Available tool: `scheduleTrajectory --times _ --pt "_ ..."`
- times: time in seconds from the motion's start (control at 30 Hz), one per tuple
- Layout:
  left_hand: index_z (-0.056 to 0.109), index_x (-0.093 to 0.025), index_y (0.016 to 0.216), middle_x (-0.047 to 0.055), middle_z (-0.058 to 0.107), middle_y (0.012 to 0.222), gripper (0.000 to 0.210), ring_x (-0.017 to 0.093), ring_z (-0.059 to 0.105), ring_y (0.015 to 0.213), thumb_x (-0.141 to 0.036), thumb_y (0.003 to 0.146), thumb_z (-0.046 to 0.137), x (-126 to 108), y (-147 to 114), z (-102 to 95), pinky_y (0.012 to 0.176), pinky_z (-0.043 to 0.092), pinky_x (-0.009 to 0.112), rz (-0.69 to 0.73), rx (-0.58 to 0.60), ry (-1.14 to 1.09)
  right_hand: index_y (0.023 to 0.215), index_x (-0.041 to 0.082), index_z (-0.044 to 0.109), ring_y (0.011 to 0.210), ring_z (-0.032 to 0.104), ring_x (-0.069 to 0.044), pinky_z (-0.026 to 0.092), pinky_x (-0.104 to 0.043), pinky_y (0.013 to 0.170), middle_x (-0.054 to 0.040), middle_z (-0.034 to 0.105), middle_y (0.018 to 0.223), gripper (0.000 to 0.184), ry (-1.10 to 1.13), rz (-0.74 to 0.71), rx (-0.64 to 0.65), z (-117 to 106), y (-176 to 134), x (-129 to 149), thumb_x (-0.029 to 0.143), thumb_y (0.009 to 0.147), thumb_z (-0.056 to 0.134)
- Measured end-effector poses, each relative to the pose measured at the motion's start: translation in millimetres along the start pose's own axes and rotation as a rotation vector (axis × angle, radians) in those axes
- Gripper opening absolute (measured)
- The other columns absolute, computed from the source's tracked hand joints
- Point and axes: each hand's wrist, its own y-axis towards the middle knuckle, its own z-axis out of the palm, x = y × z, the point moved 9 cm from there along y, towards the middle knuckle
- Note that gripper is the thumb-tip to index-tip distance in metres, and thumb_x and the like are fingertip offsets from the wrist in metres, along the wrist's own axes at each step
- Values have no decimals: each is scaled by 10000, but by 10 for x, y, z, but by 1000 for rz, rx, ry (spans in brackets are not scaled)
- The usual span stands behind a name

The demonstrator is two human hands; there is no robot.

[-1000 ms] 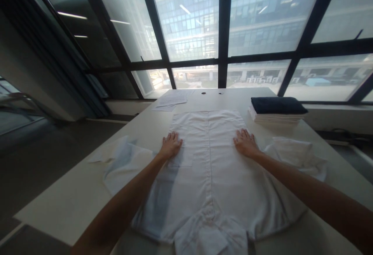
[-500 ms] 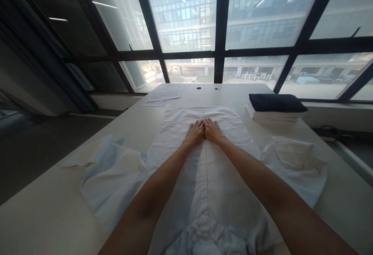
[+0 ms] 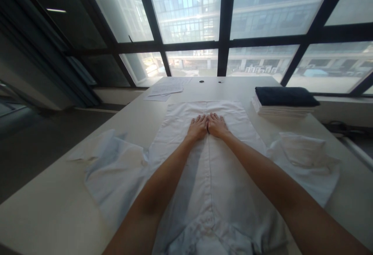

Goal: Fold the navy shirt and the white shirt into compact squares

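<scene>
A white long-sleeved shirt lies spread on the table, its front placket running up the middle. Its collar end is bunched near me and the hem lies at the far side. My left hand rests flat on the cloth just left of the placket, fingers stretched out. Beside it, my right hand lies flat on the other side, the two touching or nearly so at the thumbs. The left sleeve and the right sleeve spread out crumpled to either side.
On the white table, a dark folded garment tops a stack of white folded cloth at the back right. Printed papers lie at the back left. Large windows stand behind the far edge, and a dark curtain hangs at left.
The camera view has shifted slightly, so the scene sits a little higher and further right. Both hands stay flat at about the same place on the shirt.
</scene>
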Motion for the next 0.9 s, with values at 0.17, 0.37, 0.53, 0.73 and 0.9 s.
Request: scheduleTrajectory --times 0.17,0.37,0.53,0.73,0.9 --pt "281 -225 1613 77 245 1673 579 315 214 1540 -426 1076 200 73 11 14 1214 210 591 -32 6 22 1594 111 296 1539 193 -287 153 -544 1223 -142 237 1669 625 -3 64 29 -42 -9 -169 410 1047 259" --pt "281 -198 1609 72 221 1681 628 300 185 1549 -494 1068 161 577 31 37 1226 189 572 -121 54 25 1601 168 296 1540 190 -276 144 -537 1225 -120 208 1683 639 -48 159 54 -93 -41 -646 479 1046 247" --pt "277 -182 1609 76 201 1686 650 279 186 1550 -502 1054 168 1398 -130 -62 1242 172 527 -311 75 46 1601 173 306 1541 187 -268 144 -517 1232 -108 219 1682 642 -67 269 54 -180 -119 -1222 474 1038 236" --pt "241 -168 1618 80 166 1691 681 254 146 1561 -508 1034 156 1878 -325 -158 1237 171 563 -459 94 68 1612 156 279 1542 177 -282 147 -509 1239 -118 205 1684 661 -74 369 50 -230 -177 -1710 467 1033 208" --pt "239 -160 1619 81 158 1692 693 255 146 1561 -512 1029 150 1838 -326 -168 1234 181 573 -467 89 69 1609 152 291 1534 202 -303 161 -499 1235 -130 209 1680 654 -90 372 48 -248 -203 -1690 446 1031 207"
